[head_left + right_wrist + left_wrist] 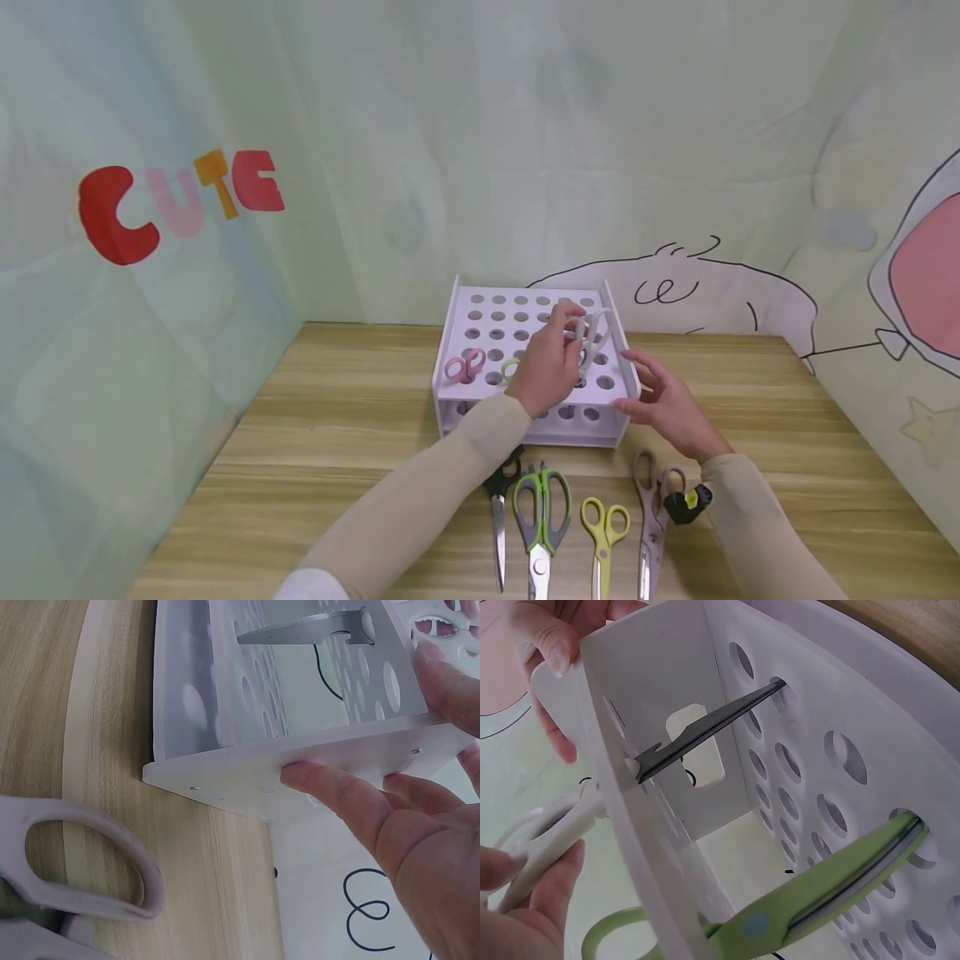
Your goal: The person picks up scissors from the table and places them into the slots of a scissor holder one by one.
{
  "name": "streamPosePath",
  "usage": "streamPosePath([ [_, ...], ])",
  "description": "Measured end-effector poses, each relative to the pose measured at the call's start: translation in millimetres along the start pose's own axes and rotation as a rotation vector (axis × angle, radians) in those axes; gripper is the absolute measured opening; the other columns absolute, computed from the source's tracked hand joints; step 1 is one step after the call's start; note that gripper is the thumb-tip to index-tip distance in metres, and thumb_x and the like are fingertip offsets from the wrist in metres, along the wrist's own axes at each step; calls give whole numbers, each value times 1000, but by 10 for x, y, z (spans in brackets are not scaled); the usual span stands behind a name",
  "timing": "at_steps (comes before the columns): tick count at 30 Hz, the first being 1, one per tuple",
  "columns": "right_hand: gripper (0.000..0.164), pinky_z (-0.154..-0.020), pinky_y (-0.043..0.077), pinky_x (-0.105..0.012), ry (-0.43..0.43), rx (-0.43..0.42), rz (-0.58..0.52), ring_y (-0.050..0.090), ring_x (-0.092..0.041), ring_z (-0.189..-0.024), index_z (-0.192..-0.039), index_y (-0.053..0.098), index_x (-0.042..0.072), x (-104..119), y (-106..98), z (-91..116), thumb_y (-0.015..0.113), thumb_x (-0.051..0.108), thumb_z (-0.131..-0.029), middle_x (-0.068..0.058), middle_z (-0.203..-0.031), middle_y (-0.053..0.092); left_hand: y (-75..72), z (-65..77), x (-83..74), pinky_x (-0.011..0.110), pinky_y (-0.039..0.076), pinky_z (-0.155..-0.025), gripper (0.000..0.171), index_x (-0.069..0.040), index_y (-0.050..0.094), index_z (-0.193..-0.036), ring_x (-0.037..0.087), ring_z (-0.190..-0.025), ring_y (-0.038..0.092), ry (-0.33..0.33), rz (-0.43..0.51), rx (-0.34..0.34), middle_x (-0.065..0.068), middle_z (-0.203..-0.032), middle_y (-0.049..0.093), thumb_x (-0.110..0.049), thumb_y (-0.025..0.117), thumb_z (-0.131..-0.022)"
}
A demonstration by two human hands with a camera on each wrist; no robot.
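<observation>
closest to us, four pairs lie loose on the table (337, 433): black scissors (500, 533), green-grey scissors (540, 567), yellow scissors (602, 543), mauve scissors (651, 537). just behind, we see the right hand (667, 408) clamped on the rack (562, 439) at its right side, the left hand (551, 362) pinching the white scissors (576, 817), blade down through both decks; leftward we spot green scissors (832, 885) and pink scissors (463, 365) slotted too: three in, four out.
</observation>
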State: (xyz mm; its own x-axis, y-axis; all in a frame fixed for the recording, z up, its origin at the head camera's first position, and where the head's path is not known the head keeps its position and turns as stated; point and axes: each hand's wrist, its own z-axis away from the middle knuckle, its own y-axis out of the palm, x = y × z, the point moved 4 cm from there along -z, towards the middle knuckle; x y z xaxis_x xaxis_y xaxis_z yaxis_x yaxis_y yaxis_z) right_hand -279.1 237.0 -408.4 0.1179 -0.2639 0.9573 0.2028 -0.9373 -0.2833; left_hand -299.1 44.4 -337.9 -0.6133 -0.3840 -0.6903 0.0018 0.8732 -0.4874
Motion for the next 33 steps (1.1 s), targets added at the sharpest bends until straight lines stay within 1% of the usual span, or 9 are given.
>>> streamPosePath([
  [5, 79, -90, 53, -48, 0, 3, -8, 37, -52, -133, -156, 27, 13, 3, 7, 2, 70, 3, -91, -28, -158, 19, 6, 3, -7, 27, 52, -89, 35, -13, 45, -129, 17, -103, 66, 0, -30, 13, 13, -117, 68, 0, 54, -97],
  [14, 79, -92, 52, -49, 9, 9, -9, 34, -52, -135, -156, 25, 15, 5, -4, 6, 70, 4, -91, -27, -159, 17, -16, 6, -24, 28, 52, -92, 33, -12, 45, -128, 18, -107, 65, -1, -38, 22, 12, -115, 69, -1, 55, -98],
  [20, 80, -92, 52, -48, 8, 17, -8, 35, -52, -134, -156, 25, 15, 9, 2, 12, 70, 5, -91, -27, -159, 17, -16, 18, -29, 27, 52, -91, 32, -11, 46, -127, 18, -107, 66, -23, -34, 28, 12, -114, 69, -2, 56, -98],
  [24, 80, -92, 52, -48, 10, 24, -14, 35, -52, -134, -157, 24, 15, -2, 4, 18, 70, 5, -91, -27, -159, 16, -12, 39, -43, 26, 52, -91, 32, -11, 45, -128, 18, -107, 66, -36, -33, 54, 12, -116, 68, -2, 56, -98],
  [29, 80, -92, 52, -48, 11, 27, -18, 34, -51, -135, -157, 24, 15, -9, -5, 22, 70, 5, -92, -26, -160, 16, -7, 56, -62, 24, 52, -90, 37, -9, 44, -132, 20, -107, 66, -27, -10, 79, 13, -120, 66, -2, 56, -99],
  [33, 81, -92, 52, -48, 10, 29, -18, 34, -51, -136, -157, 23, 16, -6, -19, 19, 70, 6, -92, -25, -160, 16, -13, 55, -80, 20, 51, -90, 40, -7, 44, -135, 19, -109, 65, 7, 1, 82, 12, -123, 64, -2, 59, -97],
])
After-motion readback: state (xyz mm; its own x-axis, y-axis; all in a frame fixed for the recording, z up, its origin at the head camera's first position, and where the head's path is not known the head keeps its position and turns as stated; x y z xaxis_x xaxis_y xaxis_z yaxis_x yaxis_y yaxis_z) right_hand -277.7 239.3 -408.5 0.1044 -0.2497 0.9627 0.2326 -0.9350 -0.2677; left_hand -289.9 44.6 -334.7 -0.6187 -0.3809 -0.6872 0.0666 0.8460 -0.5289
